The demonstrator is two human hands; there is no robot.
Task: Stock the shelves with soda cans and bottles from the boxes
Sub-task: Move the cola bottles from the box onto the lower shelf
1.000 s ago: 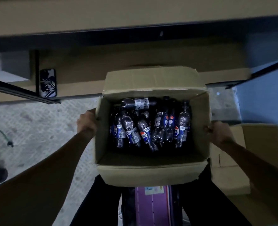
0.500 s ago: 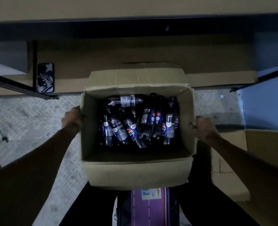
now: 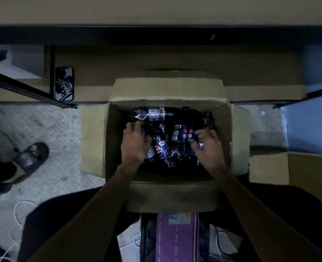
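Between the knees: a purple striped thing [image 3: 176, 241] sits low and close, just under the box's near flap.
Box: the cardboard box [image 3: 171, 197] is wide open in front of the person, side flaps folded out.
Left hand: the left hand [image 3: 135, 144] is down inside, fingers over the bottles on the left. It's blurred, so I can't tell if it grips one.
Right hand: the right hand [image 3: 207, 146] is in there too, apart from the left, fingers bent over the right-side bottles. Grip unclear.
Bottles: dark soda bottles [image 3: 161, 150] lie jumbled in the box, blue labels showing. One crosswise bottle [image 3: 152, 114] lies along the far wall.
Floor: a sandal [image 3: 31, 156] lies on the pale floor [image 3: 52, 129], left of the box.
Shelf: the low shelf [image 3: 175, 59] runs beyond the box, with a phone [image 3: 64, 83] lying at its left end.
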